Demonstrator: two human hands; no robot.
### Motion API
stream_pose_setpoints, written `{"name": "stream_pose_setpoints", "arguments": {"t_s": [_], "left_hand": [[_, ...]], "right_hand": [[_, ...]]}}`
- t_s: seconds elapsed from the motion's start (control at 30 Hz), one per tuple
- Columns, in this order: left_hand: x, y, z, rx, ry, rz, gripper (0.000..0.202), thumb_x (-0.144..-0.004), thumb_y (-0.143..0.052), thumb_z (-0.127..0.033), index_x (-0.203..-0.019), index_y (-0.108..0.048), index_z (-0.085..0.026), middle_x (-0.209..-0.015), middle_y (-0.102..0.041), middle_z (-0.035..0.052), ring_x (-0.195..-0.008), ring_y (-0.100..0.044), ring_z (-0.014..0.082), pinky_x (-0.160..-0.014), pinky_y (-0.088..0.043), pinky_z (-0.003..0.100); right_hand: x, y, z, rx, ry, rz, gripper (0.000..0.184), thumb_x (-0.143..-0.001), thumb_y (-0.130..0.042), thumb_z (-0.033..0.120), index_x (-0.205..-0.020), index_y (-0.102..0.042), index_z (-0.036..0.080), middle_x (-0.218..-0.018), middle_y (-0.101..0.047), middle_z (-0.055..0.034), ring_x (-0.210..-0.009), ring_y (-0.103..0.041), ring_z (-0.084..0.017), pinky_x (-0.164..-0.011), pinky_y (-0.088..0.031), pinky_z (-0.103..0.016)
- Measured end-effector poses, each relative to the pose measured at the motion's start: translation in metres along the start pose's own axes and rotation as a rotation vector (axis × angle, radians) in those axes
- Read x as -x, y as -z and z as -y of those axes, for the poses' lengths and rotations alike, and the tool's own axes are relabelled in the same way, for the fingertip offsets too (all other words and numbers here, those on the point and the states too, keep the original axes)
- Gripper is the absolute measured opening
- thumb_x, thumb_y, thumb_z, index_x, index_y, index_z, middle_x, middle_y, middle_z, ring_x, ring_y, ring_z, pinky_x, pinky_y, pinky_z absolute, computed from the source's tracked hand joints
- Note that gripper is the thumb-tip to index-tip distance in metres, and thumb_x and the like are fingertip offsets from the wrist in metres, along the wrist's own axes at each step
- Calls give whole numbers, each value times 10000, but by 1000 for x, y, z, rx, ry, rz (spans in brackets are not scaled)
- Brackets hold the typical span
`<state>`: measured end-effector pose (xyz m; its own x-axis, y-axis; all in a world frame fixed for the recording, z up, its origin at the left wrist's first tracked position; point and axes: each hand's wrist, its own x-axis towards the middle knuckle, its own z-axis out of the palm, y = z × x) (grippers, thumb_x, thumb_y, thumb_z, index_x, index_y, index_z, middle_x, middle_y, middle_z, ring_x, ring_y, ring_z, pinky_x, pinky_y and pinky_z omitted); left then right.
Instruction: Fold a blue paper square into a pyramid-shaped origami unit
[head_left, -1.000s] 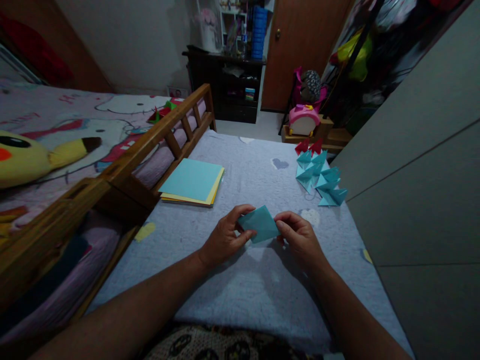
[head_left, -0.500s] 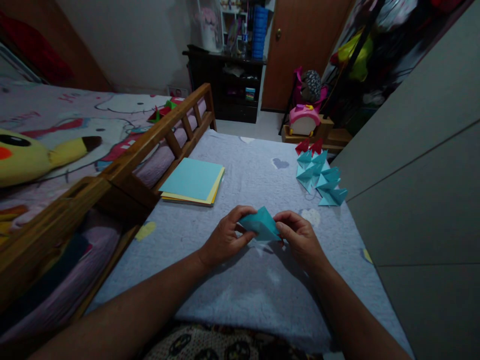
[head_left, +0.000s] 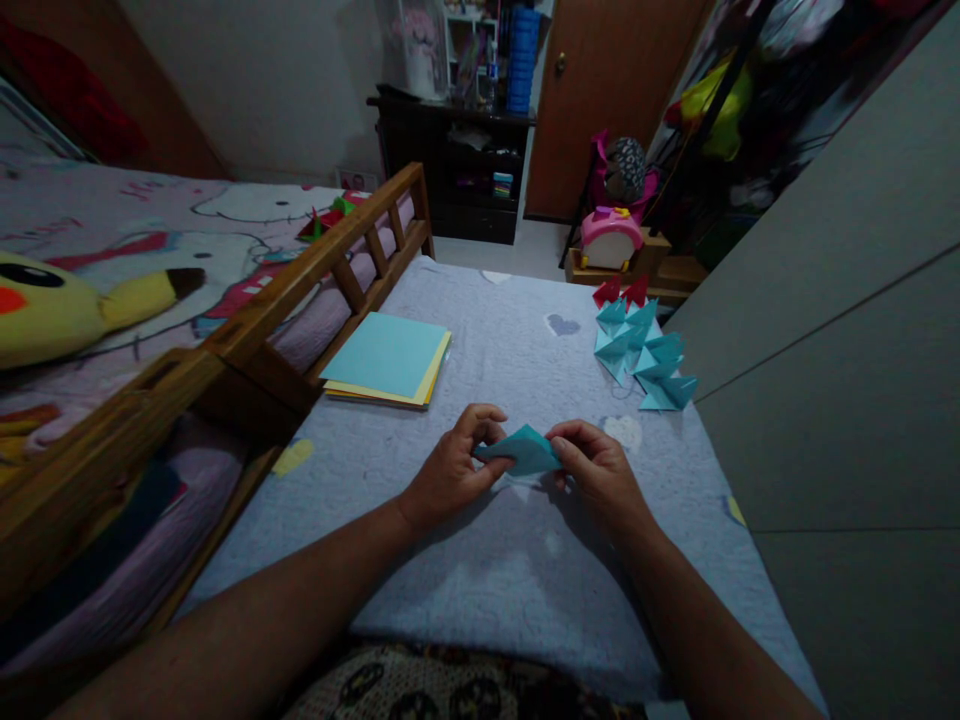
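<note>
A folded piece of turquoise origami paper [head_left: 528,453] is held just above the bedsheet, between both hands. My left hand [head_left: 459,465] pinches its left corner, thumb in front and index finger raised and bent behind. My right hand [head_left: 598,470] grips the right corner between thumb and fingers. Up and to the right lie several folded turquoise paper pieces [head_left: 637,340] in a cluster, with red folded pieces [head_left: 621,292] behind them. A stack of square paper [head_left: 386,355], light blue on top with yellow edges below, rests to the left.
A wooden bed rail [head_left: 315,270] runs along the left, with a yellow plush toy [head_left: 75,310] on the bed beyond it. A pale cabinet panel [head_left: 840,330] borders the right side. Ahead stand a dark shelf unit [head_left: 450,170] and a pink toy case [head_left: 611,240].
The turquoise paper has tilted flatter between my hands. My left index finger has lifted away from its upper edge, while my right hand stays nearly in place.
</note>
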<state>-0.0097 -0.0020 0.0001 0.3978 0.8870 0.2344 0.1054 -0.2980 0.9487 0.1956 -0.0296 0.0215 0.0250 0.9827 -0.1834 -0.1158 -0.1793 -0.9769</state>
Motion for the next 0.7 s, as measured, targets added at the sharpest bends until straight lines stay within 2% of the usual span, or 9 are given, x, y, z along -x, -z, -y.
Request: {"name": "stream_pose_setpoints", "arguments": {"t_s": [0.27,0.4,0.5,0.6,0.7], "left_hand": [[-1,-1,-2,46,32,-7,494,-848,-666,-163,-1281,-460,-280,-888,-589,-17,-810,-597,147,-701,-495,261],[-2,-1,1,77,88,9,515,-807,-713,-163,-1272,-519,-272,-962,-623,16,-859,-609,167,-715,-506,272],[-3,0,3,91,109,38,340,-804,-719,-184,-1126,-612,-218,-966,-645,26,-844,-606,167,-733,-503,288],[-5,1,5,51,107,61,157,-821,-714,-210,-963,-654,-178,-860,-632,14,-789,-586,161,-729,-485,296],[-6,3,3,1,61,35,136,-825,-723,-227,-939,-670,-174,-875,-625,19,-806,-581,165,-749,-471,302]], "right_hand": [[-1,0,-1,5,9,-4,296,-751,-782,467,-814,-670,201,-669,-604,40,-493,-534,-87,-446,-443,-204],[0,0,-2,-20,13,2,296,-740,-796,463,-803,-669,203,-685,-616,32,-496,-536,-93,-440,-464,-215],[0,1,-3,-64,10,28,290,-752,-789,465,-811,-672,207,-670,-606,33,-497,-537,-97,-439,-476,-221],[0,3,-5,-109,21,52,272,-777,-773,459,-851,-680,214,-705,-612,27,-529,-560,-105,-473,-500,-236],[0,4,-7,-155,65,46,257,-789,-774,430,-910,-665,230,-790,-635,24,-580,-600,-112,-539,-522,-255]]}}
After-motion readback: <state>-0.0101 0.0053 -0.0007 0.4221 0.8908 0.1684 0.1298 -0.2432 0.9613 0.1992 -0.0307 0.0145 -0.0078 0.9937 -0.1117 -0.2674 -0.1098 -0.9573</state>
